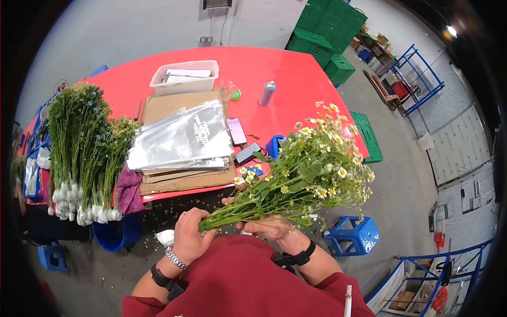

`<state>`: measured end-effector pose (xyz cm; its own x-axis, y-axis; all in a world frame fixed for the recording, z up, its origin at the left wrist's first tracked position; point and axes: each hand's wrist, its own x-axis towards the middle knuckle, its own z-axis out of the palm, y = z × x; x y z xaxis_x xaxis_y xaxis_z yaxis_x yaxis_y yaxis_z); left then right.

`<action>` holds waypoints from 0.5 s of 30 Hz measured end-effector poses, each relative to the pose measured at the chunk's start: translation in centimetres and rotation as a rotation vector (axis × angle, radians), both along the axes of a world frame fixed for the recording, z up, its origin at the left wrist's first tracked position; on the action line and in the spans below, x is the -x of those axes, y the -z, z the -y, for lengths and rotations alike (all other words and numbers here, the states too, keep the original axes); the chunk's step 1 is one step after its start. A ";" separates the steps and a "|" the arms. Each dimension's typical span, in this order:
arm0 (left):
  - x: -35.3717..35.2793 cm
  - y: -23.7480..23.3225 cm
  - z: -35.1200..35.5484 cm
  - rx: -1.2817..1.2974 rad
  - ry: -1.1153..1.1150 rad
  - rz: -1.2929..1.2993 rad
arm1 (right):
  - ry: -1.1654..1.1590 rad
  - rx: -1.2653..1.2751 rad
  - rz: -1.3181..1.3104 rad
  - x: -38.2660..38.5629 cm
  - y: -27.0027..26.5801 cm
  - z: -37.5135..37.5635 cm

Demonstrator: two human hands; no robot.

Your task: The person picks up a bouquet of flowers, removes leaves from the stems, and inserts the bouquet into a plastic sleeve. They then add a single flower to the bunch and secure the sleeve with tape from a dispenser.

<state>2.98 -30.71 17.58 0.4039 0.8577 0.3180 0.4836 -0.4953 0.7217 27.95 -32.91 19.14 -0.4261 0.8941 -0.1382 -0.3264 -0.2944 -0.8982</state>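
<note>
One loose bunch of white-and-yellow flowers (311, 177) lay slantwise across both hands, its blooms up and out over the near right edge of the red surface (301, 79). The left hand (191, 232) was closed around the lower stems close to their cut ends; the right hand (272, 227) was partly curled under the stems farther up, supporting them, though how tightly it gripped I cannot tell.

Several bundles (76, 132) at the left end of the surface had white wrapping (67, 193) about their stem ends, so that much looked done for them. The held bunch showed no such wrapping and no sleeve, and it seemed less far along, its stems gathered and roughly lined up but otherwise bare. Clear printed sleeves (182, 134) lay flat in a pile on cardboard (185, 182), and none was on any flowers that I could make out. A phone (236, 131) lay beside the sleeves, and a spray can (267, 93) stood farther back. Whether a tie held the stems together, the fingers and leaves hid.
</note>
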 end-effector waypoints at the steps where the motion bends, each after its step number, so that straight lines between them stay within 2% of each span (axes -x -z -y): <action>1: 0.0 0.0 0.0 -0.041 -0.010 -0.003 | 0.000 0.001 0.000 0.0 0.0 -0.1; 4: 0.1 0.2 0.1 -0.054 -0.013 -0.024 | 0.007 -0.036 -0.003 0.6 0.3 -0.2; 6: 0.1 0.3 0.2 -0.045 -0.016 -0.037 | 0.108 0.013 -0.250 1.3 0.4 -0.2; 7: 0.1 0.4 0.2 -0.038 -0.016 -0.048 | 0.109 0.011 -0.252 1.3 0.8 -0.2; 9: 0.4 0.7 -0.1 0.016 0.025 -0.088 | 0.103 0.085 -0.089 1.1 1.3 -0.4; 10: 0.5 0.8 -0.2 0.073 0.064 -0.128 | 0.110 0.081 -0.090 1.0 1.1 -0.3; 13: 0.4 0.3 -0.2 -0.023 0.020 -0.195 | 0.212 0.077 0.082 0.6 0.0 -0.1; 14: 1.1 1.1 -0.2 0.083 0.047 -0.238 | 0.248 0.062 0.128 0.2 1.0 -0.1; 15: 1.5 1.5 -0.2 0.075 0.063 -0.242 | 0.265 0.058 0.123 -0.4 1.9 0.0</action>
